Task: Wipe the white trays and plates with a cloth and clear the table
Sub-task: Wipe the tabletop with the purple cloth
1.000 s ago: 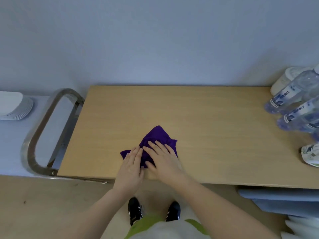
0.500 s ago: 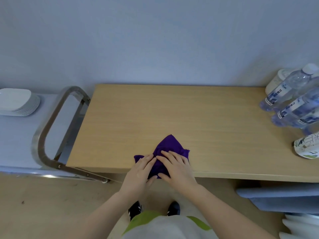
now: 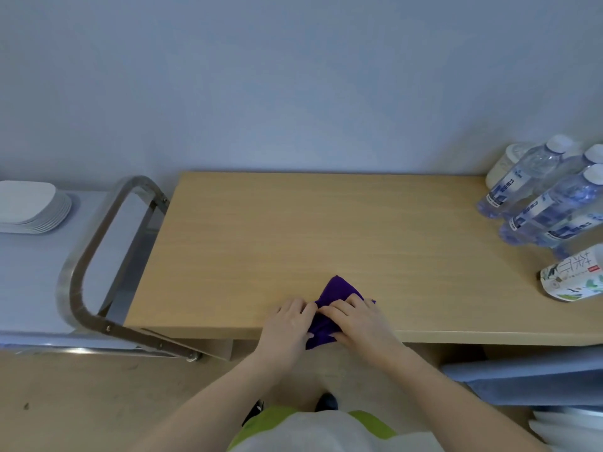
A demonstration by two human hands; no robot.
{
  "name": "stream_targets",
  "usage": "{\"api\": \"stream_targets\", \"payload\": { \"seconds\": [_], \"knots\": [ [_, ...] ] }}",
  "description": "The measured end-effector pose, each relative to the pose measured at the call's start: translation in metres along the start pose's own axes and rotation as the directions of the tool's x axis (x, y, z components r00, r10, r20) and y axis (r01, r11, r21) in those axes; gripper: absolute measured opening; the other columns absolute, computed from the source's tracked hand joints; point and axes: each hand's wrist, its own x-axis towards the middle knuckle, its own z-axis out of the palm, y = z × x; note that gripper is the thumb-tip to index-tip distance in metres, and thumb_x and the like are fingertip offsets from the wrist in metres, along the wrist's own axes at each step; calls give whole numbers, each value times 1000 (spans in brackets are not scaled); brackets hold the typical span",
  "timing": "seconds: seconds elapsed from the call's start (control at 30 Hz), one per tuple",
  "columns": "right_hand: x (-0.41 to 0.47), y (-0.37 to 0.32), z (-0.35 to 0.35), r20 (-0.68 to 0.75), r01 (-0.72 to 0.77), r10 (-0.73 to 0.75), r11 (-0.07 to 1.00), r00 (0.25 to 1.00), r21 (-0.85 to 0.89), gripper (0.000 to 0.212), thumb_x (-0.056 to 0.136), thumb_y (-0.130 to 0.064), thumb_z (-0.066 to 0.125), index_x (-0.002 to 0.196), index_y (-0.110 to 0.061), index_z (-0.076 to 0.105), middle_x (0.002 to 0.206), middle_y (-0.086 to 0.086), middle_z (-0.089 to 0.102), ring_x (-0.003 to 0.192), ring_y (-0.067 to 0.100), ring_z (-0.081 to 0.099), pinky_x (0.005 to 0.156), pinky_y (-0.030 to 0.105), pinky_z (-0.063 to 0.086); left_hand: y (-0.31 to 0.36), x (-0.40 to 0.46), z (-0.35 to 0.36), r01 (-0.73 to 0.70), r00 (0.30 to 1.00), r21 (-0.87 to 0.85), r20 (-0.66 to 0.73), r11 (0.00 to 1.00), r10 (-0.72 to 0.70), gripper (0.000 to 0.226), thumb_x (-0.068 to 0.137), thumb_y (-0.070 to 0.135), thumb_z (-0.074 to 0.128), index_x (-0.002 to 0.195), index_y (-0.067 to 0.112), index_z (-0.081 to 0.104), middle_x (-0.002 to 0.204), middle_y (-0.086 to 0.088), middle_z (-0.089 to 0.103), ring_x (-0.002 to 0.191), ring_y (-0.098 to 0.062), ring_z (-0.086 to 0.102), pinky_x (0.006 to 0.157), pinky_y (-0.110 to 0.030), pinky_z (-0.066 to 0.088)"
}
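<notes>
From the head camera, looking down, a purple cloth [image 3: 336,296] lay bunched at the near edge of the wooden counter [image 3: 293,230], its lower end hanging just over the edge. The left hand [image 3: 288,324] gripped the cloth's left side with curled fingers, and the right hand [image 3: 360,321] gripped its right side, fingers bent over the fabric; the two hands almost met above it. A pointed corner of the cloth stuck out beyond the fingers toward the wall. To the left, beside the counter, stood a cart with a metal handle [image 3: 98,252], and on its pale top, well apart from the cloth, sat a stack of white plates [image 3: 31,207]. At the counter's right end stood several water bottles [image 3: 535,194], and nearer the front edge a printed drink bottle [image 3: 574,278].
</notes>
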Motion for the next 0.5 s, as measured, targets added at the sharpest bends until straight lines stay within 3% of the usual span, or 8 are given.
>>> {"api": "stream_targets", "payload": {
  "seconds": [0.1,0.23,0.3,0.4,0.5],
  "knots": [
    [10,11,-12,27,-65,64,997,998,37,48,89,-38,55,135,-34,42,123,-11,57,107,19,50,83,32,39,3,17,-9,94,995,-78,-17,992,-96,40,91,34,57,127,21,44,120,2,49,113,-20,47,92,-30,36],
    [39,23,-46,-95,-123,131,988,987,94,47,88,-38,56,134,-37,43,118,-9,57,108,20,47,80,32,32,-1,51,-48,246,969,-172,14,954,-248,40,86,34,63,121,17,52,115,-5,51,111,-26,47,92,-36,40],
    [56,29,-65,-101,-160,176,976,979,151,49,86,-39,59,132,-34,44,119,-7,56,112,20,45,83,35,34,-7,67,-73,269,963,-305,61,914,-263,38,84,29,66,115,13,52,112,-10,55,106,-28,49,88,-36,42],
    [78,35,-89,-69,-207,240,925,968,318,56,82,-36,66,133,-28,45,124,-6,55,115,21,42,91,40,41,-20,76,-107,294,955,-632,154,717,-255,27,85,18,66,106,13,50,100,-6,60,89,-21,54,70,-29,41],
    [88,35,-100,-56,-179,233,861,971,476,50,80,-31,68,127,-26,50,118,-7,58,108,21,44,91,37,43,-29,77,-128,284,953,-790,170,544,-250,24,84,18,68,103,16,52,94,-1,61,82,-15,57,65,-24,42]
  ]
}}
